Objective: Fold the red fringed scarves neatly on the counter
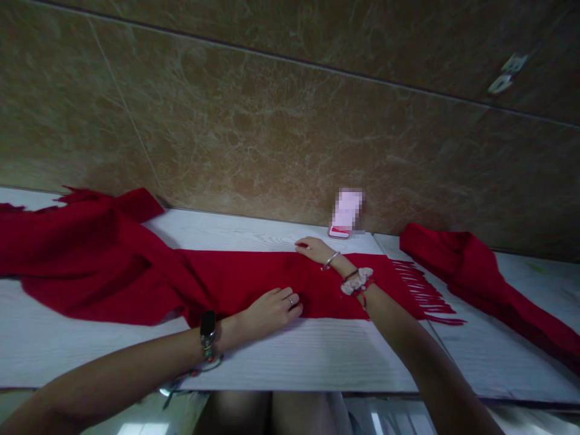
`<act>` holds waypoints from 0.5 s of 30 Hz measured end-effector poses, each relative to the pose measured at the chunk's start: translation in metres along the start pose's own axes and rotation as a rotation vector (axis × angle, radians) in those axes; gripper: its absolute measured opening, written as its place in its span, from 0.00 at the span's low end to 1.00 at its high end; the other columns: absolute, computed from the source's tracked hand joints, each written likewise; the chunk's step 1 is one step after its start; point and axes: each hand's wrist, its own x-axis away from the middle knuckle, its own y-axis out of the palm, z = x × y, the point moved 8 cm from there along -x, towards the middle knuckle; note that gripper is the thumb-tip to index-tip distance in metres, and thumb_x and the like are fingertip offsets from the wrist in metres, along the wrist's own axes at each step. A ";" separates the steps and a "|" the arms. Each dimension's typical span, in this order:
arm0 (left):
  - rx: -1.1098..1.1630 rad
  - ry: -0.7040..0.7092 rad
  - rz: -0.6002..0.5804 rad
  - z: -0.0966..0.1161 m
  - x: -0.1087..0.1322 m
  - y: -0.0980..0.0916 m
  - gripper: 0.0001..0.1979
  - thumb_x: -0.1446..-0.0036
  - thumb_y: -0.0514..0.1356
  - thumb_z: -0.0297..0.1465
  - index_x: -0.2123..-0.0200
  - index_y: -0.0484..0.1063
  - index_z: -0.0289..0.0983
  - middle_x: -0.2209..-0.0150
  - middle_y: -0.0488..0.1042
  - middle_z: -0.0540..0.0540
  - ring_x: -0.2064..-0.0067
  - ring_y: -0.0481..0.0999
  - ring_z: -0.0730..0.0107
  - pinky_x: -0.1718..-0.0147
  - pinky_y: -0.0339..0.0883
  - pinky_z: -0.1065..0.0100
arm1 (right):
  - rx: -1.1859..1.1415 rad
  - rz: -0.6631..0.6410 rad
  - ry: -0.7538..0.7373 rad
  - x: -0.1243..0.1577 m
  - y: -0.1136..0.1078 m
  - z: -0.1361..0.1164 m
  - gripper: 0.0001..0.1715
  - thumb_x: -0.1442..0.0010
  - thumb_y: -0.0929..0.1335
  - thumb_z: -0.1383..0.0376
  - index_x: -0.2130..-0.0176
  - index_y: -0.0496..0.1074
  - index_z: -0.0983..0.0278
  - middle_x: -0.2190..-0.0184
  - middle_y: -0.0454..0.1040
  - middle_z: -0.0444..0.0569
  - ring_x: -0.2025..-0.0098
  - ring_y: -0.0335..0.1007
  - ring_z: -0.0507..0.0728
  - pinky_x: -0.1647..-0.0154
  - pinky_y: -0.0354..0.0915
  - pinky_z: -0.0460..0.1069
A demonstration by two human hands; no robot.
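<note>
A long red scarf (235, 278) with a fringed right end lies spread across a white table (317, 356); its left part is bunched up. My left hand (272, 309) rests on the scarf's near edge, fingers curled and pressed on the cloth. My right hand (312, 248) reaches over to the scarf's far edge, fingertips pinching the fabric there. Both wrists carry bracelets, and the left wears a dark watch.
A second red scarf (480, 284) lies on the table at the right. A pink phone (347, 214) leans against the brown marble wall (272, 133) behind the scarf. The table's near edge runs just above my knees.
</note>
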 end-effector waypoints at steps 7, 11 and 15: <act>0.027 0.006 -0.002 0.002 -0.001 0.001 0.09 0.43 0.54 0.24 0.57 0.66 0.33 0.64 0.70 0.42 0.61 0.68 0.64 0.67 0.64 0.66 | -0.072 -0.261 -0.004 -0.030 0.021 -0.008 0.04 0.53 0.69 0.68 0.72 0.75 0.66 0.77 0.72 0.43 0.76 0.63 0.50 0.74 0.59 0.44; 0.028 0.000 -0.013 0.003 -0.002 0.001 0.09 0.42 0.53 0.25 0.59 0.67 0.33 0.66 0.70 0.42 0.63 0.68 0.65 0.69 0.65 0.67 | -0.141 -0.306 -0.005 -0.030 0.015 -0.007 0.07 0.56 0.70 0.71 0.71 0.74 0.66 0.78 0.70 0.40 0.77 0.60 0.48 0.76 0.58 0.43; 0.027 0.006 -0.010 0.003 -0.001 0.000 0.09 0.43 0.53 0.24 0.59 0.68 0.32 0.66 0.70 0.42 0.63 0.68 0.65 0.69 0.66 0.67 | -0.194 -0.289 0.051 -0.031 0.013 -0.004 0.14 0.56 0.70 0.71 0.65 0.73 0.67 0.78 0.69 0.39 0.80 0.58 0.47 0.79 0.56 0.42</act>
